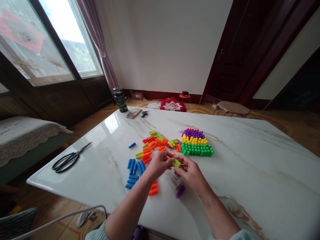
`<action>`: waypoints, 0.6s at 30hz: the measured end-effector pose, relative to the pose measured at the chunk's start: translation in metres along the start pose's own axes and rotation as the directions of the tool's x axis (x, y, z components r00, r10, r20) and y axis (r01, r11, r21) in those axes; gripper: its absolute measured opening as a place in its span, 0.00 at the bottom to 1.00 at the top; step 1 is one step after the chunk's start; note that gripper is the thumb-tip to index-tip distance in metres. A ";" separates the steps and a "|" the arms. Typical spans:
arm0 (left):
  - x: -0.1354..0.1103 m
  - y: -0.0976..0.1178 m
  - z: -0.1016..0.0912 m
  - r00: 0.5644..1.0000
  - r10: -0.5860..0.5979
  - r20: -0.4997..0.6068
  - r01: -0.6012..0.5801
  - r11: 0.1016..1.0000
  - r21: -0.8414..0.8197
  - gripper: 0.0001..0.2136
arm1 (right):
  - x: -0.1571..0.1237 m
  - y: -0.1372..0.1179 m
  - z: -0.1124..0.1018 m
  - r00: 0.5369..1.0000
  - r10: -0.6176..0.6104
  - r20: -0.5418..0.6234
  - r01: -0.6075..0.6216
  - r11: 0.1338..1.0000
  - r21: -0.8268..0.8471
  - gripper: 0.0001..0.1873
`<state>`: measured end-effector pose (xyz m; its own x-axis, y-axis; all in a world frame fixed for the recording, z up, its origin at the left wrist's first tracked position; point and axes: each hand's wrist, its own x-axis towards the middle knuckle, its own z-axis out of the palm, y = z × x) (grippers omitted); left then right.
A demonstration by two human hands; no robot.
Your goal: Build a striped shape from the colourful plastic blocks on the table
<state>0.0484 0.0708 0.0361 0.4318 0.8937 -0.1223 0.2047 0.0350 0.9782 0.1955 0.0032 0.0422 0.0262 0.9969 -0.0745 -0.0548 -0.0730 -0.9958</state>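
Observation:
Both my hands meet above the white marble table (250, 166), pinching lime-green plastic pegs (176, 162) between them. My left hand (159, 164) grips the pegs from the left, my right hand (189, 171) from the right, fingers closed on them. Just beyond the hands stands an assembled block of pegs in purple, yellow and green rows (196, 142). Loose orange and green pegs (155, 145) lie scattered to its left. Blue pegs (135, 168) lie left of my left forearm. A purple peg (180, 191) and orange pegs (153, 189) rest under my wrists.
Black scissors (70, 158) lie near the table's left edge. A phone (133, 113), keys (144, 114) and a camouflage flask (120, 99) sit at the far corner. A bed (22, 133) stands at left, a stool (233, 107) and red cushion (173, 105) on the floor behind.

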 end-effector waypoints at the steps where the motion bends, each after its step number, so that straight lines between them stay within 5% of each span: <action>1: 0.000 -0.001 0.000 1.000 0.001 0.013 0.000 1.000 -0.005 0.14 | 0.000 0.001 0.000 1.000 0.000 0.004 0.000 1.000 -0.004 0.23; 12: -0.004 0.011 -0.003 1.000 0.008 -0.003 -0.007 0.986 0.168 0.07 | 0.000 0.001 -0.001 1.000 0.007 -0.014 -0.008 0.999 -0.039 0.20; 15: -0.004 0.013 -0.020 0.981 0.122 -0.152 -0.026 0.855 0.519 0.10 | 0.001 0.005 -0.001 0.999 0.010 -0.037 -0.013 0.997 -0.078 0.20; 18: -0.004 0.011 -0.044 0.924 0.208 -0.322 0.087 0.705 0.704 0.19 | 0.002 0.007 -0.002 0.999 0.007 -0.049 -0.011 0.995 -0.098 0.20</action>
<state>0.0103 0.0868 0.0550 0.1582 0.9768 0.1443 0.8004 -0.2125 0.5606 0.1968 0.0045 0.0348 0.0745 0.9937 -0.0836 0.0433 -0.0869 -0.9953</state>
